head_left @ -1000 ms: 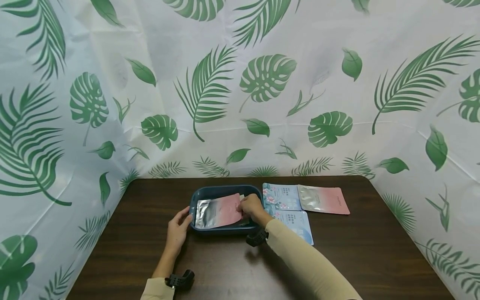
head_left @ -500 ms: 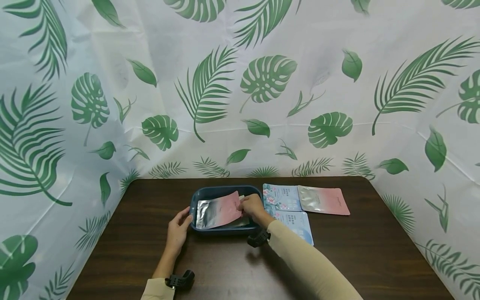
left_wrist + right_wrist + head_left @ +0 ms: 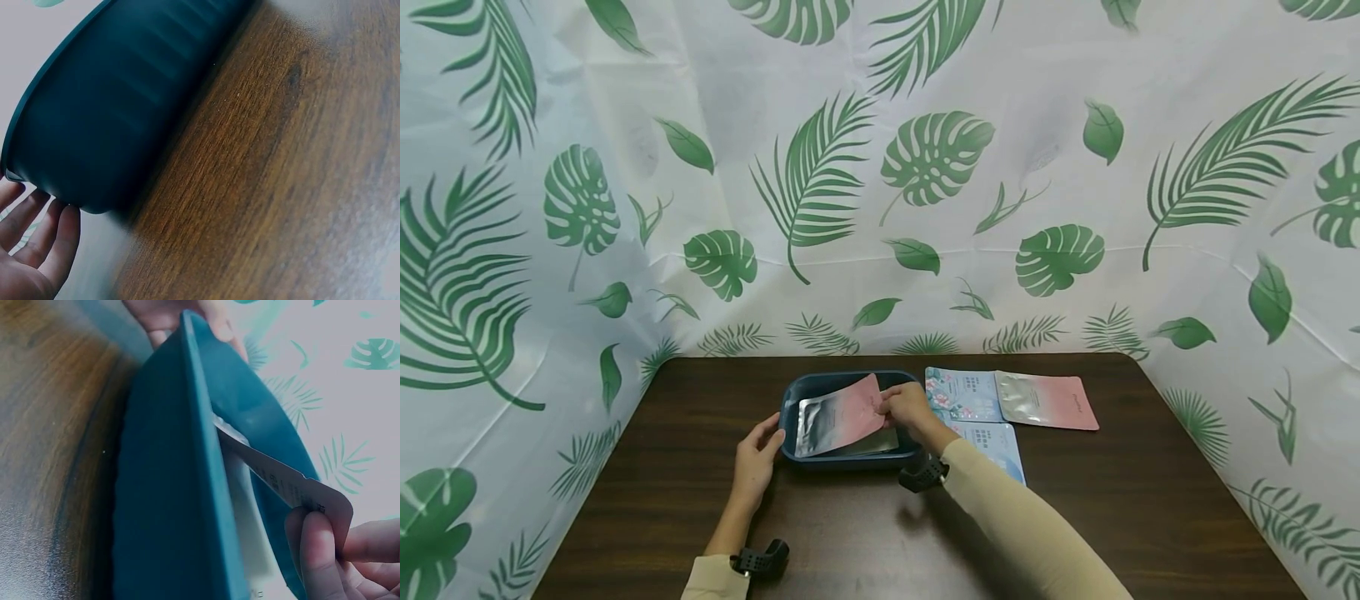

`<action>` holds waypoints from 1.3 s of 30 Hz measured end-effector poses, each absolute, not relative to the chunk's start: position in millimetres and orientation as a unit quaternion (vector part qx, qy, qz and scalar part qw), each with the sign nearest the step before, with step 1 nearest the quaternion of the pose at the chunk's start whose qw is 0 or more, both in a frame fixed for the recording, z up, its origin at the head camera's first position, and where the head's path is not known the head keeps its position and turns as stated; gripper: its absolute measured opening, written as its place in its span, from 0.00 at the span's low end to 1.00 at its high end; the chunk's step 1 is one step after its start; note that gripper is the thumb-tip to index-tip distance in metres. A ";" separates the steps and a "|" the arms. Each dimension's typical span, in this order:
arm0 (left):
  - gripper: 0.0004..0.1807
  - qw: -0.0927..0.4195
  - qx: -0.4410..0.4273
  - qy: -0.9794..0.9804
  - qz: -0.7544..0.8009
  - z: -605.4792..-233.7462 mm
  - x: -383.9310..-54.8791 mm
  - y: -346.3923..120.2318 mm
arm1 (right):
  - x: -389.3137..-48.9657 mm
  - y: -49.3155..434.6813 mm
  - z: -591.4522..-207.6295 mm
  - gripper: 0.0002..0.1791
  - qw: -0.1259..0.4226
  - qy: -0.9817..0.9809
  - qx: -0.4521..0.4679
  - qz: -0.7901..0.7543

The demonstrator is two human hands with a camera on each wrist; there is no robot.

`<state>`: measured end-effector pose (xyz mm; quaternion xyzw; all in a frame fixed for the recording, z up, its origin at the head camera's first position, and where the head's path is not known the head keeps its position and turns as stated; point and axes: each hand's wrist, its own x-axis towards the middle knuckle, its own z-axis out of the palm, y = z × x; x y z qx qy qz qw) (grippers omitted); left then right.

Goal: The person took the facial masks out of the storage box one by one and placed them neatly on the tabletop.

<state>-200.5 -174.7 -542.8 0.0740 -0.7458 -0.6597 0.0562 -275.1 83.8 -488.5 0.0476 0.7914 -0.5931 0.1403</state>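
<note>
A dark blue plastic basin (image 3: pixel 850 464) stands near the middle of the table. At its left end my left hand (image 3: pixel 754 458) grips the rim, thumb over the edge and fingers against the outer wall (image 3: pixel 94 125). My right hand (image 3: pixel 908 408) pinches the right edge of a pink and silver face mask packet (image 3: pixel 850 412) between thumb and fingers. That packet slants up out of the basin, its silver end lower, as the right wrist view (image 3: pixel 287 481) also shows. Beneath it, a pale packet (image 3: pixel 880 442) lies in the basin, partly hidden.
To the basin's right, two light blue flowered packets (image 3: pixel 966 393) lie flat, the nearer one (image 3: pixel 992 446) partly behind my right arm. Beside them lies another pink and silver packet (image 3: pixel 1048 400). A leaf-printed curtain (image 3: pixel 880 192) hangs behind the dark wooden table (image 3: pixel 700 400).
My right hand has raised the pink packet's right end, tilting it more and uncovering more of the pale packet below. My left hand has stayed at the basin's rim.
</note>
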 end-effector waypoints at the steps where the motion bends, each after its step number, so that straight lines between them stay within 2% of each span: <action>1: 0.23 0.056 0.075 -0.745 -0.660 -542.8 -200.4 -174.8 | -275.2 84.1 -487.3 0.11 0.141 0.790 0.048 -0.595; 16: 0.22 0.065 0.075 -0.747 -0.657 -543.5 -202.8 -175.6 | -275.4 103.4 -469.3 0.13 0.126 0.780 0.039 -0.612; 39: 0.23 0.062 0.084 -0.746 -0.658 -544.4 -201.8 -175.2 | -266.9 170.5 -451.8 0.18 0.106 0.758 0.045 -0.642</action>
